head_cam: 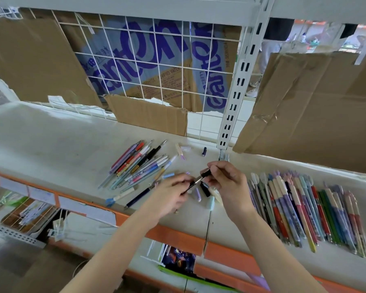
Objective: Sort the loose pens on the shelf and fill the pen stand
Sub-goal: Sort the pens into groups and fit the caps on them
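Both hands meet over the middle of the white shelf (pixel 51 144). My left hand (pixel 171 193) pinches the lower end of a black pen (pixel 198 180), and my right hand (pixel 224 180) grips its upper end by the cap. To the left lies a loose pile of mixed pens (pixel 135 166), fanned diagonally. A dark blue pen (pixel 138 197) and a pen with a blue cap (pixel 119 196) lie nearer the front edge. On the right lies a neat row of sorted pens (pixel 304 208). Loose caps (pixel 198 194) sit under my hands. No pen stand is in view.
Small caps (pixel 204 151) lie near the back by the white slotted upright (pixel 235 92). Cardboard sheets (pixel 304 106) and a wire grid (pixel 156 66) close the back. The orange shelf lip (pixel 173 235) runs along the front, with a lower shelf of goods (pixel 178 259) beneath.
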Motion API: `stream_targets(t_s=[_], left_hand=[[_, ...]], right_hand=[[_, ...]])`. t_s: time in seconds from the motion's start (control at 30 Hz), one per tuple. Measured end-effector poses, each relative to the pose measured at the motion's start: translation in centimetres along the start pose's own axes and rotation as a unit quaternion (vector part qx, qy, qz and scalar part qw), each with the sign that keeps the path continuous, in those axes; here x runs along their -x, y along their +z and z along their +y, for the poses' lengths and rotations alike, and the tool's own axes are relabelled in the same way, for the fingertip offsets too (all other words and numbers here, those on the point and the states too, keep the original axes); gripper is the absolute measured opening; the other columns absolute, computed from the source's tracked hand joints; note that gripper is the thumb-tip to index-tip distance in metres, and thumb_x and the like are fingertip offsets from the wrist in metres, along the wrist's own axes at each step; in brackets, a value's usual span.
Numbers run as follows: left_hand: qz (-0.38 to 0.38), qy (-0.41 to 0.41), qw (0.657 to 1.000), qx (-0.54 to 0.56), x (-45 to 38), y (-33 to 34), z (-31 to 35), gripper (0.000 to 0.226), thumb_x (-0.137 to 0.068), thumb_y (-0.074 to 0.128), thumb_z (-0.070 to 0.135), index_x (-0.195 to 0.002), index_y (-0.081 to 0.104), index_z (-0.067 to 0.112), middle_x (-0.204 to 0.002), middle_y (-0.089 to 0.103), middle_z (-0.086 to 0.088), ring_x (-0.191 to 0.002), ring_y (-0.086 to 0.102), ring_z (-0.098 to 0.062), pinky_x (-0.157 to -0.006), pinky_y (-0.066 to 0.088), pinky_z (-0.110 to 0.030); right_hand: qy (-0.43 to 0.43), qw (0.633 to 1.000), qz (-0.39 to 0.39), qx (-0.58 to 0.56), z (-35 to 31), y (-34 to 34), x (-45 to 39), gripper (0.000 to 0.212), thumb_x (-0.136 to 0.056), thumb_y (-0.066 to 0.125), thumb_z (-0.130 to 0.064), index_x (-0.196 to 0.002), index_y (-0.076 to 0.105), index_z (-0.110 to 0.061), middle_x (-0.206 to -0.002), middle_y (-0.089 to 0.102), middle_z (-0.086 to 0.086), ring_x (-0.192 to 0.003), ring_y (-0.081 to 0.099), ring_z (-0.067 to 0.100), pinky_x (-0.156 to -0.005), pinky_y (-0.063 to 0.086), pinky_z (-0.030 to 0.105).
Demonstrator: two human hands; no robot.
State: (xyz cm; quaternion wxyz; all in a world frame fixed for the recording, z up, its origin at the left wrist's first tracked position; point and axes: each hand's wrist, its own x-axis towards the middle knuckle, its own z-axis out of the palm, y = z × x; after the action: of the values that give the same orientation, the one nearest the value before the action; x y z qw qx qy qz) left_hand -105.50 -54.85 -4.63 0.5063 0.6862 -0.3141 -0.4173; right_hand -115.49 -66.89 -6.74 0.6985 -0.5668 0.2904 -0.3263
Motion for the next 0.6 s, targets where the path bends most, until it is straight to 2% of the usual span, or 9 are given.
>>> stream_targets(t_s=[0.07,0.1,0.17,0.23,0.27,0.3,0.4,0.5,0.6], left_hand=[[-0.015,0.031,0.997,-0.064,0.3,0.0,0.4,0.023,-0.102,0.034,0.018,-0.107,0.057,0.016,-0.043,0.051,0.016,-0.037,0.032,-0.004,-0.039,0.024,-0.013],[-0.003,0.075,0.987,-0.142,0.5,0.1,0.2,0.024,-0.102,0.036,0.022,-0.111,0.057,0.021,-0.054,0.059,0.019,-0.043,0.04,-0.007,-0.045,0.03,-0.014],[0.027,0.13,0.938,-0.319,0.3,-0.5,-0.8,0.031,-0.1,0.039,0.025,-0.126,0.052,0.037,-0.078,0.065,0.017,-0.051,0.046,-0.005,-0.051,0.033,-0.013],[0.055,0.137,0.892,-0.428,0.6,-1.3,-2.4,0.044,-0.1,0.037,0.025,-0.134,0.029,0.054,-0.071,0.057,0.011,-0.048,0.041,-0.004,-0.048,0.033,-0.016],[0.076,0.128,0.893,-0.424,0.9,-2.0,-2.8,0.044,-0.101,0.036,0.026,-0.132,0.025,0.055,-0.064,0.053,0.009,-0.047,0.043,-0.005,-0.046,0.034,-0.017],[0.094,0.113,0.91,-0.387,1.1,-3.0,-3.2,0.04,-0.1,0.037,0.026,-0.13,0.032,0.052,-0.061,0.053,0.008,-0.046,0.046,-0.005,-0.046,0.035,-0.018],[0.154,0.063,0.951,-0.26,1.1,-5.6,-4.2,0.029,-0.1,0.039,0.02,-0.119,0.051,0.037,-0.048,0.051,0.011,-0.041,0.044,-0.001,-0.044,0.031,-0.016],[0.153,0.045,0.96,-0.23,1.0,-6.1,-4.7,0.029,-0.1,0.04,0.019,-0.116,0.052,0.039,-0.044,0.047,0.008,-0.04,0.038,-0.003,-0.043,0.029,-0.016],[0.143,0.046,0.971,-0.184,1.5,-5.7,-5.2,0.025,-0.099,0.042,0.018,-0.107,0.055,0.038,-0.048,0.048,0.004,-0.043,0.039,-0.002,-0.046,0.031,-0.017]], right_hand=[[0.004,1.0,-0.01,0.006,-0.1,0.2,0.1,0.014,-0.093,0.051,0.001,-0.089,0.063,-0.003,-0.066,0.066,0.006,-0.056,0.057,0.012,-0.059,0.049,0.022],[0.01,1.0,-0.004,0.01,-0.2,0.4,0.0,0.013,-0.092,0.052,0.001,-0.087,0.063,-0.003,-0.063,0.065,0.004,-0.054,0.056,0.012,-0.056,0.048,0.021],[0.038,0.998,0.058,0.003,-0.1,0.3,-0.7,0.011,-0.091,0.054,0.001,-0.084,0.063,0.0,-0.059,0.063,0.004,-0.05,0.051,0.012,-0.05,0.046,0.019],[0.054,0.987,0.149,0.017,-0.4,-1.3,-1.9,0.01,-0.091,0.055,-0.001,-0.086,0.062,0.002,-0.062,0.064,0.008,-0.051,0.049,0.014,-0.048,0.044,0.018],[0.047,0.984,0.159,0.059,-0.6,-2.2,-2.5,0.01,-0.091,0.055,-0.003,-0.086,0.063,0.001,-0.065,0.064,0.01,-0.052,0.05,0.014,-0.049,0.044,0.019],[0.034,0.984,0.135,0.114,-0.8,-2.8,-2.8,0.011,-0.09,0.056,-0.005,-0.085,0.065,-0.002,-0.065,0.065,0.008,-0.052,0.05,0.014,-0.051,0.044,0.02],[-0.003,0.949,-0.036,0.313,-0.7,-1.7,-2.0,0.011,-0.089,0.059,-0.012,-0.081,0.067,-0.013,-0.055,0.061,-0.01,-0.049,0.052,0.006,-0.054,0.042,0.015],[-0.027,0.854,-0.169,0.491,1.5,1.3,-0.8,0.014,-0.09,0.056,-0.018,-0.089,0.068,-0.013,-0.078,0.064,-0.005,-0.075,0.059,0.012,-0.069,0.046,0.02],[-0.079,0.763,-0.172,0.618,2.6,3.1,0.1,0.022,-0.092,0.047,-0.027,-0.099,0.064,-0.016,-0.11,0.054,0.002,-0.099,0.056,0.023,-0.076,0.048,0.031]])
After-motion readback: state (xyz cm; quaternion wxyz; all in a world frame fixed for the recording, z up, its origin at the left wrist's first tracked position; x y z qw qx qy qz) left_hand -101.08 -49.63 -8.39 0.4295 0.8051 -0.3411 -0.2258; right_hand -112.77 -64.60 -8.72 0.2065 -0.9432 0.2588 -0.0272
